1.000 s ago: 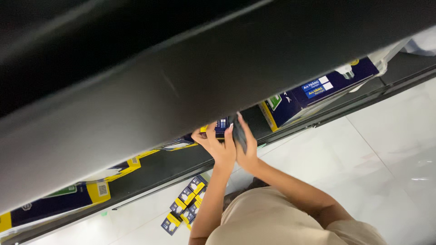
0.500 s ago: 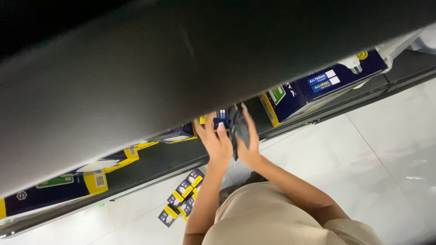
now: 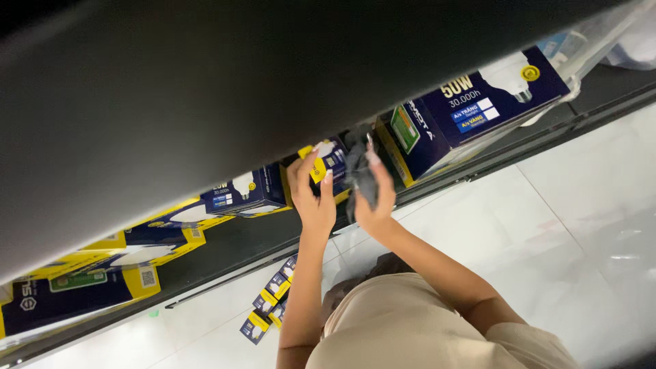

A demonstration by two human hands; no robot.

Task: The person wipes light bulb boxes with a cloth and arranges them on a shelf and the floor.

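Note:
My left hand (image 3: pixel 312 197) is closed around a small dark blue and yellow bulb box (image 3: pixel 328 161) and holds it at the front of a low black shelf (image 3: pixel 232 249). Right beside it, my right hand (image 3: pixel 376 198) grips a dark grey cloth (image 3: pixel 360 176) pressed against the box's right side. Both hands reach under the dark upper shelf (image 3: pixel 239 89), which hides the back of the lower one.
A large blue and yellow bulb box (image 3: pixel 471 109) lies on the shelf to the right. Similar boxes (image 3: pixel 246 193) sit to the left, with flatter ones (image 3: pixel 82 287) further left. Several small boxes (image 3: pixel 270 307) lie on the white tiled floor (image 3: pixel 567 219) below.
Both hands have risen and pushed slightly further onto the shelf with the small box and cloth. The view has tilted, so more of the shelf's boxes show.

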